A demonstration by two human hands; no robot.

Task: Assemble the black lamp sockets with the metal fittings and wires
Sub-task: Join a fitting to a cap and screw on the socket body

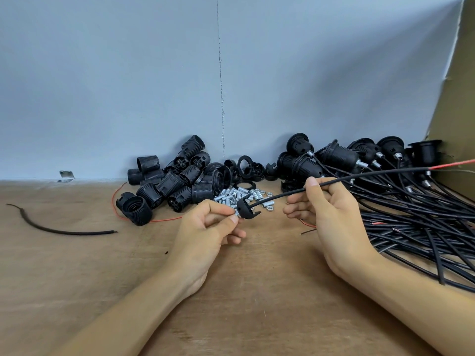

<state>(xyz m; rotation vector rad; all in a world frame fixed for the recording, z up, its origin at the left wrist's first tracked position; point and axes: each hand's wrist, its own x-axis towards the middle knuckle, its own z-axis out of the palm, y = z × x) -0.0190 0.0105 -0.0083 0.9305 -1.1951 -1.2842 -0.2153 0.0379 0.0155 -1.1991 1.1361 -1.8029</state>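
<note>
Cap (pixel 247 210) between left fingers (pixel 218 207), wire (pixel 280 197) between right fingers (pixel 312 185).

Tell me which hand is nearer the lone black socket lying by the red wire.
Left. The left hand sits just right of the socket, pinching a metal fitting on a black cap; the right hand is farther right, beyond it, gripping the black wire.

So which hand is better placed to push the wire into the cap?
Probably right: the right hand grips the wire just behind the cap, which the left hand pinches steady.
</note>
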